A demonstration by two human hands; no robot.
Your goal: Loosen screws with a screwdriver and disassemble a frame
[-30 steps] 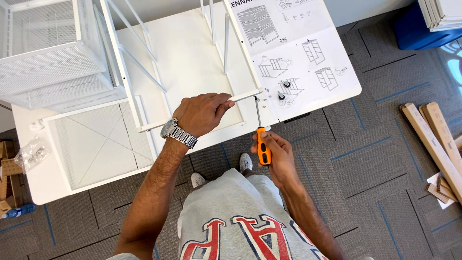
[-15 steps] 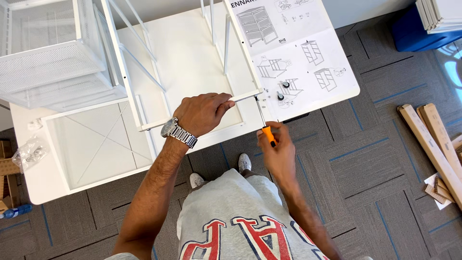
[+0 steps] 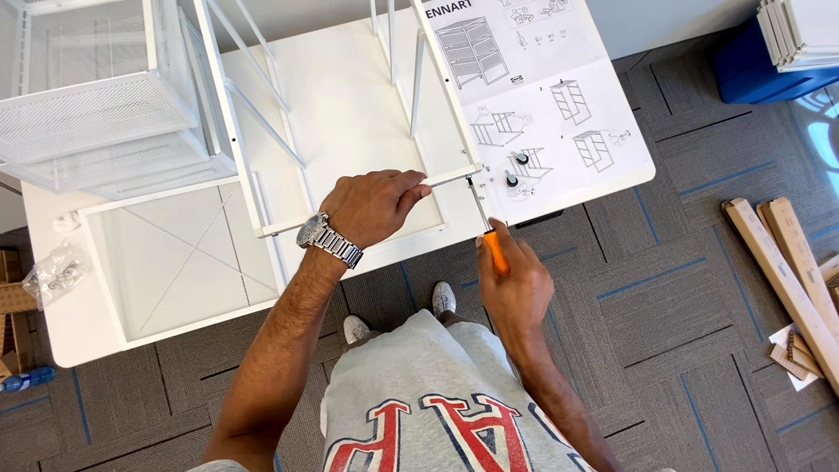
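Screwdriver (image 3: 489, 238), orange-handled, gripped in right hand (image 3: 516, 284), tip at corner joint of white frame rail (image 3: 367, 203) on desk (image 3: 70, 341). Left hand (image 3: 371, 207), fingers closed, steadies rail. Step: driving corner screw; needs straight, firm turning. Beyond: instruction sheet (image 3: 542, 96).

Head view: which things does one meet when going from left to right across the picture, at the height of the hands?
Clear plastic bag of small parts → wristwatch → left hand on the white frame bar → orange-handled screwdriver in the right hand → wooden slats on the carpet.
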